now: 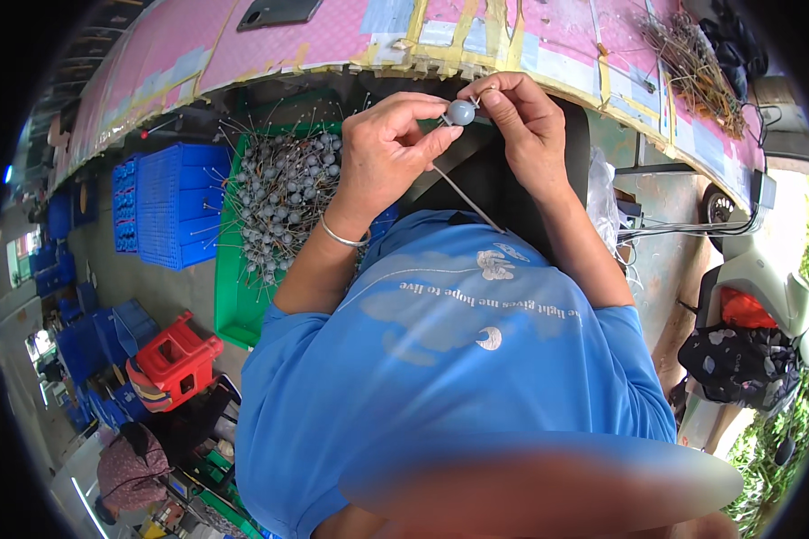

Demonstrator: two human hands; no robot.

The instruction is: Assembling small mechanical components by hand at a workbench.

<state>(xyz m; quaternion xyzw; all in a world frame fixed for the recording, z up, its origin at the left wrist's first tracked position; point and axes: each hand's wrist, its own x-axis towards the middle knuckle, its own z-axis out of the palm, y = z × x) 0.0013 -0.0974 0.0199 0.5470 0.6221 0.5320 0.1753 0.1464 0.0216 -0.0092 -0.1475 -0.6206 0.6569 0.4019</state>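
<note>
Lower end of thin grey wire stem hidden behind blue printed shirt. Right hand's fingertips covering far side of small grey round bead. Bottom edge blurred.

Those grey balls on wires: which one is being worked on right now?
The single grey ball pinched between the left hand and right hand; all the others lie heaped in the green crate.

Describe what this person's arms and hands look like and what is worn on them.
Both forearms are bare, with no gloves on the left hand or the right hand. A thin silver bangle circles the left wrist. Short blue sleeves of a T-shirt cover the upper arms.
</note>
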